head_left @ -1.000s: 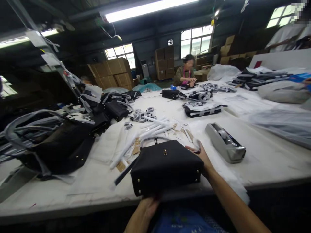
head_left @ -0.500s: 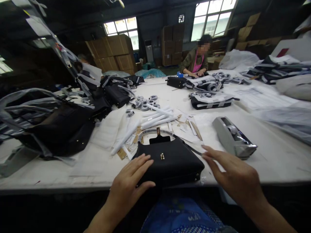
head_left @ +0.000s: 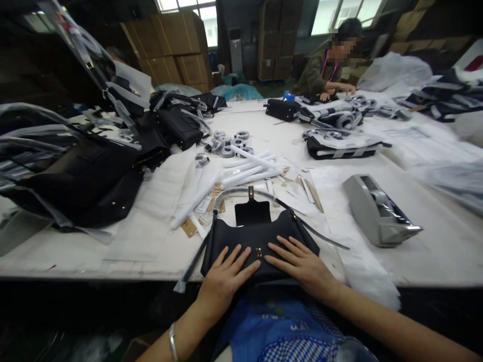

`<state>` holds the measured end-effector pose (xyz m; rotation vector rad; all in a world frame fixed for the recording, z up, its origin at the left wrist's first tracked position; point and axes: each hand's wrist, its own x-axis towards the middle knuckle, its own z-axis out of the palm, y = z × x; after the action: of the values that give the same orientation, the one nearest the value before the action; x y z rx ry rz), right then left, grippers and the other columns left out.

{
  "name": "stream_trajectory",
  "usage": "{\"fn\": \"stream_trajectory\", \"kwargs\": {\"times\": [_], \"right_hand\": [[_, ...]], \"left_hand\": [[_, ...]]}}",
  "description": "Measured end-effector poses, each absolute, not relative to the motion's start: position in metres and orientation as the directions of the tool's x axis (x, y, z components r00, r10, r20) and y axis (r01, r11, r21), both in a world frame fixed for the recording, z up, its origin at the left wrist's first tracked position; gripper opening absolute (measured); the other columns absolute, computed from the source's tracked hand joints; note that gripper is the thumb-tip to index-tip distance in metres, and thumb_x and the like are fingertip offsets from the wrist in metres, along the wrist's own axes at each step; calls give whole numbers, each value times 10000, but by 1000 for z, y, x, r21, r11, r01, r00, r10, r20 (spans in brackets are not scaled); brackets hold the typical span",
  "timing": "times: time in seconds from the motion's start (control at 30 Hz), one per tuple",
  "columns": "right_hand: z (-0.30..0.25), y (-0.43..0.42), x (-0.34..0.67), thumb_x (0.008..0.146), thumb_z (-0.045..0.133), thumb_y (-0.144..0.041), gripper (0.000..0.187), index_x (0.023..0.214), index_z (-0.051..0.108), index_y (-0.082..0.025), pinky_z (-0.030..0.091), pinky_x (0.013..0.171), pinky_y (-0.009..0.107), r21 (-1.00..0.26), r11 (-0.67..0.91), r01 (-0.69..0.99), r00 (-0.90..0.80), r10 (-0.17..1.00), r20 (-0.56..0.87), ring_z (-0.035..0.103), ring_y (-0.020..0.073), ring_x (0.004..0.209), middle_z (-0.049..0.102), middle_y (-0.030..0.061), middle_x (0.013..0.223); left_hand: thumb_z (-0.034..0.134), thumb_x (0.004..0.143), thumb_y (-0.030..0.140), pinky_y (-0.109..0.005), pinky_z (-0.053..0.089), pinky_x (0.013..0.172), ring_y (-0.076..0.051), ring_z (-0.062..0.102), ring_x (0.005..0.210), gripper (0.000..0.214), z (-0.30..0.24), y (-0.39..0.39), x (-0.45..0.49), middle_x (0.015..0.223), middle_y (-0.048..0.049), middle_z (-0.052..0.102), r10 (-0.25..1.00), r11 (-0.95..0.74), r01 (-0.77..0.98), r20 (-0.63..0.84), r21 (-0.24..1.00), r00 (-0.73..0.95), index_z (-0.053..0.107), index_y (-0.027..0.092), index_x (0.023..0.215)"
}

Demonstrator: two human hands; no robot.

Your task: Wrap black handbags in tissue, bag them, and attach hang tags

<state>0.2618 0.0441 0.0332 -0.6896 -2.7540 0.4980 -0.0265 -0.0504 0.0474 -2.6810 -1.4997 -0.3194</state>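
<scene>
A black handbag [head_left: 230, 235] lies on its back at the table's front edge, a small gold clasp [head_left: 258, 252] in the middle of its front. Its flap tab [head_left: 252, 213] is folded away from me, and a plastic-wrapped handle [head_left: 226, 193] arches behind it. My left hand [head_left: 226, 274] rests on the left part of the front panel, fingers spread. On the right part lies my right hand [head_left: 298, 261], flat with fingers apart. A thin strap [head_left: 328, 241] trails off to the right, and another strap end [head_left: 181, 285] hangs toward the table edge at left.
A grey tape dispenser [head_left: 373, 211] stands at right. White paper tubes [head_left: 249, 171], cardboard scraps and tags lie behind the bag, with wrapped strap rolls [head_left: 226, 143] beyond. Black bags [head_left: 83, 186] are piled at left. Across the table a person [head_left: 324, 65] works.
My right hand has come from the strap at the right onto the bag's front. The left hand has shifted further onto the panel. The view has tilted down, and both straps now extend outward.
</scene>
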Motion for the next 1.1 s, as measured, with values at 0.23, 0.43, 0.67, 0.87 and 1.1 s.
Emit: {"fn": "stream_trajectory", "kwargs": {"times": [0.23, 0.43, 0.67, 0.87, 1.1], "right_hand": [[33, 38, 266, 791, 581, -130, 803, 1526, 336, -340, 204, 1197, 577, -476, 794, 379, -854, 498, 149, 287, 302, 1463, 367, 25, 1564], [63, 41, 256, 891, 646, -353, 526, 1404, 534, -372, 302, 1162, 571, -572, 698, 431, -830, 556, 53, 440, 312, 1383, 513, 35, 1468], [103, 120, 193, 950, 552, -344, 263, 1126, 728, -260, 504, 1005, 396, -552, 626, 551, -617, 751, 236, 671, 243, 1091, 724, 49, 1171], [94, 178, 148, 869, 660, -292, 449, 1304, 610, -188, 560, 829, 340, -444, 571, 691, -574, 806, 143, 723, 248, 928, 765, 73, 1038], [121, 163, 116, 961, 513, -270, 308, 1228, 659, -223, 515, 875, 396, -188, 745, 640, -686, 664, 297, 670, 297, 1043, 719, 118, 1148]], "left_hand": [[644, 889, 256, -625, 306, 1133, -361, 250, 1476, 726, 51, -66, -18, 1643, -85, 185, 857, -516, 832, 145, 206, 495, 305, 400, 1514], [649, 909, 310, -584, 351, 1123, -339, 305, 1459, 684, 29, -69, -8, 1627, -67, 251, 869, -461, 875, 276, 152, 410, 320, 467, 1488], [578, 947, 229, -564, 380, 1111, -325, 354, 1438, 638, 23, -70, -8, 1596, -75, 329, 854, -447, 889, 348, 105, 388, 332, 469, 1484], [585, 947, 287, -566, 374, 1115, -321, 335, 1447, 636, 21, -70, -10, 1597, -77, 329, 859, -448, 885, 335, 125, 387, 312, 469, 1493], [621, 925, 358, -543, 342, 1143, -309, 322, 1456, 657, 17, -73, -10, 1617, -42, 286, 864, -432, 891, 346, 139, 365, 307, 494, 1486]]}}
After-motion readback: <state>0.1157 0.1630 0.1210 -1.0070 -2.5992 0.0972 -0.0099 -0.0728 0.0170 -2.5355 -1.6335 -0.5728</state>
